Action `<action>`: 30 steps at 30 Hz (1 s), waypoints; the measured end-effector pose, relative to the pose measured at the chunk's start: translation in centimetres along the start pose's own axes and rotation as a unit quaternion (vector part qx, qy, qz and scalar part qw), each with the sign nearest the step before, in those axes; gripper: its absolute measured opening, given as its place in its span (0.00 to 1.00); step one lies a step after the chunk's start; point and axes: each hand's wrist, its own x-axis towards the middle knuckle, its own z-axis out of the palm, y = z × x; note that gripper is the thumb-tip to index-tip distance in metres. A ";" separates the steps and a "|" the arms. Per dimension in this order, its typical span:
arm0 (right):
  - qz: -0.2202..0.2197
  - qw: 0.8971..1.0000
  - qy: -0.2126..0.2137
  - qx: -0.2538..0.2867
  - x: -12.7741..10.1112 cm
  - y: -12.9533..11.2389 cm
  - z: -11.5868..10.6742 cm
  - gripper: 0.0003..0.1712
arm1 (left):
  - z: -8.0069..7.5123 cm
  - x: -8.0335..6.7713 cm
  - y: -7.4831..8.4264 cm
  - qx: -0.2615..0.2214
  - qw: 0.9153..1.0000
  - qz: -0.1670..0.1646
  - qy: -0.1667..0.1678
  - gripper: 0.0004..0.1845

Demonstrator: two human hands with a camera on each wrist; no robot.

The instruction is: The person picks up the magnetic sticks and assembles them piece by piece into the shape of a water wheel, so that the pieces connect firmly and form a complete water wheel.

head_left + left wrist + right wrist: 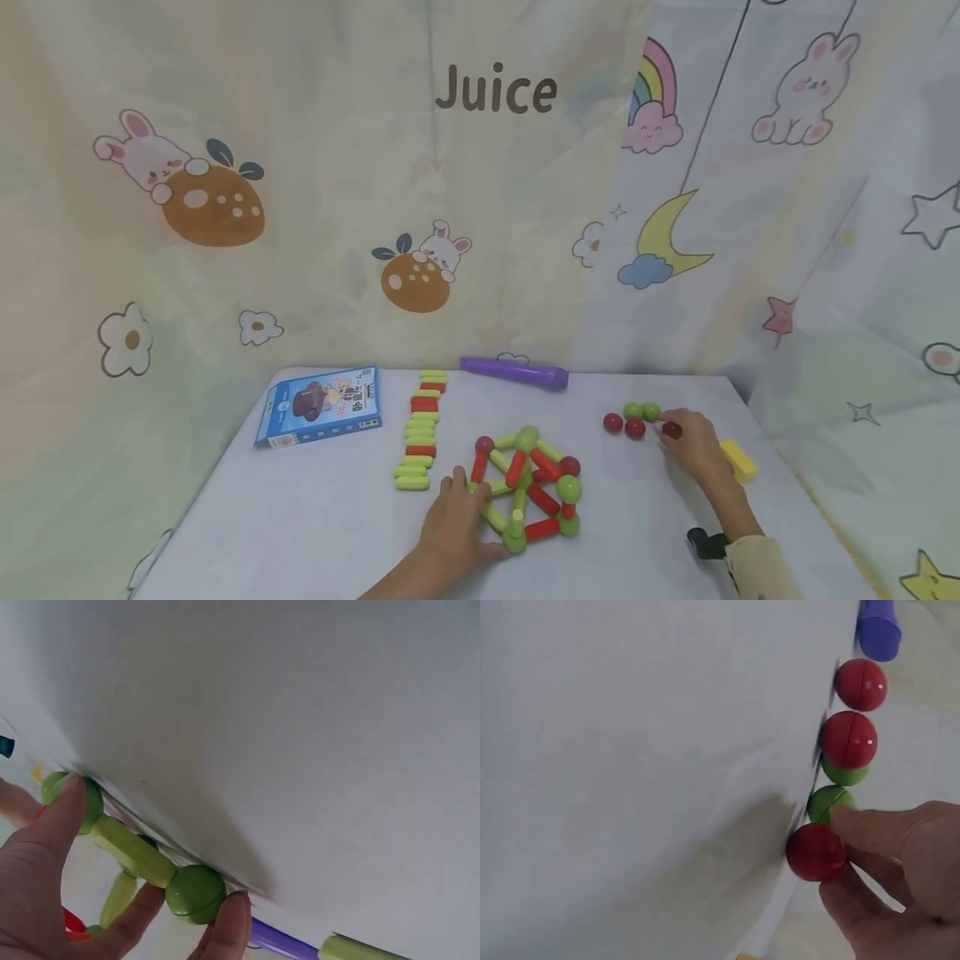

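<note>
White table (315, 533): glossy, seemingly seamed red ball (815, 852).

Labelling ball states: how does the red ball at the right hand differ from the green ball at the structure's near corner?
The red ball lies loose on the table, pinched by the right hand; the green ball is joined to the stick structure, which the left hand grips. Colours differ: red versus green. Both are round, glossy and look alike in size.

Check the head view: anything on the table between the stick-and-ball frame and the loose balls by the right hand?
Nothing: in the head view only bare table separates the frame from the loose balls.
</note>
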 end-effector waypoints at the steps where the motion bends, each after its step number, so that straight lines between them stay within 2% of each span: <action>1: 0.008 1.000 -0.005 -0.008 0.0 0.2 0.0 0.22 | 0.0 -0.1 0.3 -0.005 1.000 -0.006 -0.001 0.45; 3: 0.022 1.000 -0.013 -0.017 -0.2 0.5 0.1 0.22 | 0.1 -0.2 0.7 -0.012 1.000 -0.014 0.001 0.44; 5: 0.017 1.000 -0.007 -0.017 -0.6 0.6 0.1 0.21 | 0.1 -0.3 1.0 -0.018 1.000 -0.019 0.003 0.44; 8: -0.021 0.998 0.052 0.018 -1.9 -0.6 -0.4 0.21 | 0.2 -0.4 1.3 -0.024 0.999 -0.023 0.003 0.42; 10: -0.058 0.990 0.106 0.068 -3.2 -2.8 -1.3 0.23 | 0.2 -0.4 1.3 -0.022 1.000 -0.021 0.003 0.41; 12: -0.101 0.974 0.141 0.143 -4.8 -6.2 -2.4 0.25 | 0.1 -0.4 1.3 -0.019 1.000 -0.019 0.005 0.40; 14: -0.148 0.953 0.137 0.224 -6.6 -10.1 -3.1 0.26 | 0.0 -0.4 1.2 -0.018 1.000 -0.016 0.006 0.39; 17: -0.204 0.921 0.070 0.325 -9.3 -15.2 -2.5 0.25 | -0.1 -0.4 1.2 -0.021 1.000 -0.019 0.004 0.39; 19: -0.220 0.909 0.025 0.353 -10.8 -17.6 -1.0 0.24 | -0.1 -0.4 1.1 -0.023 0.999 -0.023 0.001 0.39; 21: -0.232 0.913 0.015 0.337 -11.9 -19.1 0.8 0.24 | -0.1 -0.4 1.1 -0.022 0.999 -0.024 -0.001 0.38; 25: -0.266 0.926 0.080 0.255 -13.0 -20.5 3.9 0.28 | 0.0 -0.5 1.0 -0.013 1.000 -0.018 -0.002 0.36; 27: -0.284 0.927 0.117 0.217 -13.2 -20.7 4.9 0.30 | -0.1 -0.7 0.9 -0.008 1.000 -0.015 -0.005 0.36; 30: -0.299 0.925 0.140 0.189 -13.3 -20.8 5.9 0.32 | -0.5 -0.8 1.0 0.017 1.000 -0.008 -0.010 0.37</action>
